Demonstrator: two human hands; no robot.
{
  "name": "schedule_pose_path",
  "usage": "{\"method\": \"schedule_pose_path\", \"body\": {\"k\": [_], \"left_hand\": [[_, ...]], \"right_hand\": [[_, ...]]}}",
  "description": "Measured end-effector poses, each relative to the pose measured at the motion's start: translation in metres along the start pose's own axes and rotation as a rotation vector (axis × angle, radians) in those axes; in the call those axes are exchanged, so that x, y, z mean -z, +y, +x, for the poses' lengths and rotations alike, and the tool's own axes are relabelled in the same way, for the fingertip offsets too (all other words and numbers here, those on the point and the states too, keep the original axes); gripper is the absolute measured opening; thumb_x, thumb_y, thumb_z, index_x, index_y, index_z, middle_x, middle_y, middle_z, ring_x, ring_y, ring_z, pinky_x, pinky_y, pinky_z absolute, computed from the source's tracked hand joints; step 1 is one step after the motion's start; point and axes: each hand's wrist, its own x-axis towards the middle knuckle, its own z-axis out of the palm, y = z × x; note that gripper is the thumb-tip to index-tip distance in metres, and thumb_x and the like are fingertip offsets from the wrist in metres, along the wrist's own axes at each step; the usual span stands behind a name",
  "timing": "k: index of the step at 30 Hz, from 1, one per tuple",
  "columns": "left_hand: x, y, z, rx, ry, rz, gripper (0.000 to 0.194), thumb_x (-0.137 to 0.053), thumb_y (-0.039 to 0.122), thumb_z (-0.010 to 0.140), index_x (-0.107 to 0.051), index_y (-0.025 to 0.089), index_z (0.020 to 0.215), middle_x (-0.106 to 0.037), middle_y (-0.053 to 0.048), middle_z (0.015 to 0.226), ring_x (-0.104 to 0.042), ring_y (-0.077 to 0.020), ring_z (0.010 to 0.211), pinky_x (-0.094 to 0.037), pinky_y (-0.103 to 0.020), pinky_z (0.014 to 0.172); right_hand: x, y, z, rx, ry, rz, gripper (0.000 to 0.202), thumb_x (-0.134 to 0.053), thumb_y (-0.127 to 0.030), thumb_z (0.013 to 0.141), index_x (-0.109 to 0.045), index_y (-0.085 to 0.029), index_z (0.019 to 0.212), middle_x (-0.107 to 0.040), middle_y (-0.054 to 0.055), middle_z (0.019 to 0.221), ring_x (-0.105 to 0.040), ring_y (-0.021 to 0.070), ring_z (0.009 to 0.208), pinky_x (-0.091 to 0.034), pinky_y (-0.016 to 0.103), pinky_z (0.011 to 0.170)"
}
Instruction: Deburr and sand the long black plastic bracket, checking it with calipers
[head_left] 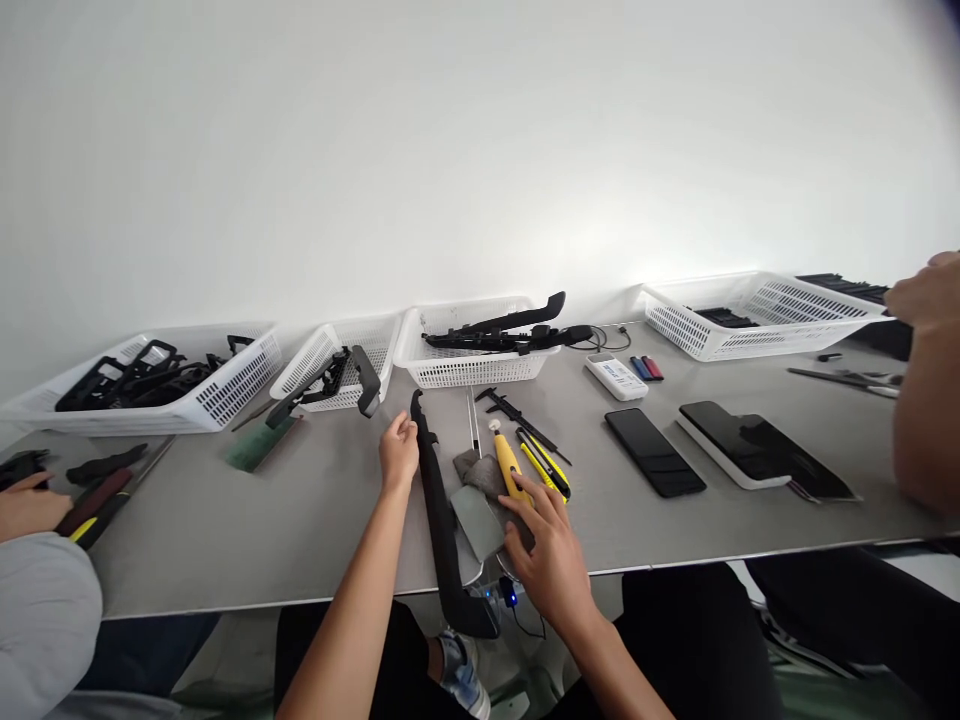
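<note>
A long black plastic part [439, 510] lies lengthwise in front of me, its lower end past the table edge. Beside its upper end is my left hand [398, 452], fingers curled together; whether they pinch anything is hidden. My right hand [551, 555] is spread over the lower end of a yellow rotary tool [509, 466], fingertips touching or just above it. Between the black part and that hand lie a grey-green pad [478, 522] and a dark grey cloth [486, 474]. A yellow-and-black cutter [543, 464] and a black caliper [517, 417] rest to the right.
White baskets [480, 375] of black parts line the wall. Phones [654, 452] and a white device [616, 377] lie to the right. Another person's hand [34, 505] is at far left beside tools; an arm [928, 410] reaches in at far right. The table's front edge [225, 608] runs below.
</note>
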Motion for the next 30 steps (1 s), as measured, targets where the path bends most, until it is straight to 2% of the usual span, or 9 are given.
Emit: {"method": "schedule_pose_path", "body": {"k": [3,6,8,12,15,17,21,26,30], "left_hand": [[0.01,0.007,-0.004,-0.043,0.007,0.156,0.03,-0.076,0.012,0.086,-0.076,0.016,0.116,-0.072,-0.021,0.14,-0.059,-0.036,0.143,-0.036,-0.051,0.127],[0.026,0.017,-0.024,-0.084,-0.038,0.246,0.035,-0.078,0.016,0.086,-0.076,0.016,0.12,-0.064,-0.022,0.152,-0.057,-0.0391,0.145,-0.035,-0.053,0.127],[0.04,0.021,-0.049,-0.188,-0.059,0.395,0.044,-0.082,0.024,0.084,-0.075,0.019,0.126,-0.061,-0.019,0.156,-0.047,-0.0389,0.154,-0.028,-0.053,0.131],[0.066,0.01,-0.116,-0.35,-0.12,0.709,0.069,-0.08,0.048,0.085,-0.064,0.018,0.145,-0.065,-0.021,0.147,-0.051,-0.0444,0.147,-0.036,-0.064,0.124],[0.074,-0.006,-0.158,-0.356,-0.179,0.791,0.07,-0.074,0.047,0.088,-0.059,0.021,0.151,-0.061,-0.019,0.154,-0.049,-0.0426,0.149,-0.038,-0.064,0.123],[0.076,-0.015,-0.175,-0.312,-0.183,0.755,0.065,-0.067,0.042,0.092,-0.058,0.022,0.153,-0.057,-0.017,0.16,-0.043,-0.041,0.155,-0.035,-0.063,0.126],[0.089,-0.021,-0.184,-0.209,-0.122,0.646,0.058,-0.067,0.038,0.091,-0.064,0.028,0.148,-0.059,-0.013,0.159,-0.05,-0.0395,0.151,-0.039,-0.059,0.125],[0.115,-0.016,-0.184,-0.144,-0.1,0.617,0.055,-0.074,0.038,0.087,-0.071,0.032,0.142,-0.063,-0.008,0.157,-0.056,-0.0384,0.147,-0.049,-0.051,0.12],[0.124,-0.015,-0.188,-0.121,-0.032,0.59,0.053,-0.075,0.039,0.087,-0.074,0.033,0.14,-0.067,-0.006,0.152,-0.057,-0.039,0.146,-0.053,-0.047,0.116]], "right_hand": [[0.0,0.0,-0.001,0.035,-0.012,-0.006,0.034,-0.054,-0.013,0.098,-0.078,-0.024,0.119,-0.066,0.011,0.149,-0.051,0.035,0.144,-0.062,0.055,0.101],[0.001,0.0,-0.001,0.072,-0.017,0.0,0.035,-0.053,-0.011,0.098,-0.079,-0.025,0.118,-0.069,0.01,0.146,-0.052,0.0344,0.144,-0.063,0.054,0.1],[0.002,0.0,0.002,0.085,-0.006,-0.004,0.037,-0.054,-0.011,0.097,-0.079,-0.026,0.119,-0.072,0.01,0.141,-0.058,0.0345,0.135,-0.063,0.055,0.098],[0.002,-0.004,0.022,0.121,0.003,-0.039,0.037,-0.058,-0.012,0.096,-0.077,-0.027,0.125,-0.077,0.007,0.13,-0.064,0.0331,0.115,-0.059,0.055,0.098],[-0.005,-0.005,0.042,0.138,-0.023,-0.125,0.038,-0.063,-0.012,0.093,-0.077,-0.028,0.125,-0.078,0.006,0.128,-0.063,0.0346,0.114,-0.055,0.055,0.101],[-0.011,-0.003,0.051,0.141,-0.062,-0.187,0.027,-0.064,-0.011,0.093,-0.078,-0.027,0.111,-0.081,0.006,0.115,-0.062,0.0357,0.109,-0.054,0.055,0.098],[-0.02,0.004,0.054,0.128,-0.041,-0.157,0.017,-0.061,-0.016,0.098,-0.073,-0.026,0.092,-0.079,0.007,0.097,-0.061,0.0324,0.098,-0.052,0.049,0.091],[-0.017,0.006,0.051,0.127,0.116,0.046,0.012,-0.057,-0.023,0.103,-0.068,-0.025,0.1,-0.076,0.007,0.102,-0.062,0.0288,0.099,-0.051,0.044,0.091],[-0.002,-0.005,0.053,0.223,0.232,0.254,0.011,-0.053,-0.021,0.106,-0.062,-0.025,0.104,-0.075,0.008,0.108,-0.067,0.0248,0.1,-0.052,0.04,0.093]]}}
